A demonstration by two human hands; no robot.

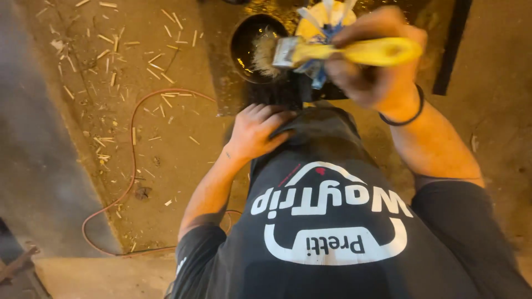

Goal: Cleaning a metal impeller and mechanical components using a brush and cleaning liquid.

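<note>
Your right hand [372,66] fisted round yellow plastic-handled flat paintbrush [338,52], bristles held over round dark metal bowl [256,47] on floor, likely so drips land inside. Your left hand [256,132], fingers spread, pressed flat on black printed shirt [327,221], bracing lean. Red cable [133,166] loops across dusty floor.

We see one package: a yellow, blue and white packet [321,22] behind the brush, beside the dark bowl [246,39].
</note>
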